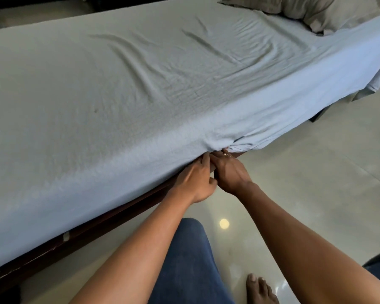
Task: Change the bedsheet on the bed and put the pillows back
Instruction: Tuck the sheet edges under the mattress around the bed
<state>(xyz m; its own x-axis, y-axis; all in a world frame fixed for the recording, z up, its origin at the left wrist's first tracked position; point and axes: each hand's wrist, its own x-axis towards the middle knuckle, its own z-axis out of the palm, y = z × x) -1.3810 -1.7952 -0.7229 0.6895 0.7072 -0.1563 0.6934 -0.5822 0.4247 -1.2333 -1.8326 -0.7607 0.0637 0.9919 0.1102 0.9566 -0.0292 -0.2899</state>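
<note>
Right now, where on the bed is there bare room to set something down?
The sheet is bare across its middle and left, from near edge to far edge. The pillows fill the far right end. The near edge is crowded where the left hand and right hand meet.

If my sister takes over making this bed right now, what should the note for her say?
Left hand: fingers straight, pressing the bedsheet edge in along the bed's near side.
Right hand: beside it, fingertips hidden in bunched sheet; grip unclear.
Done: sheet spread over the mattress; the edge left of the hands looks tucked.
Left: the edge to their right hangs loose, wrinkles need smoothing. Pillows lie at the far right end; straighten them if needed.
</note>
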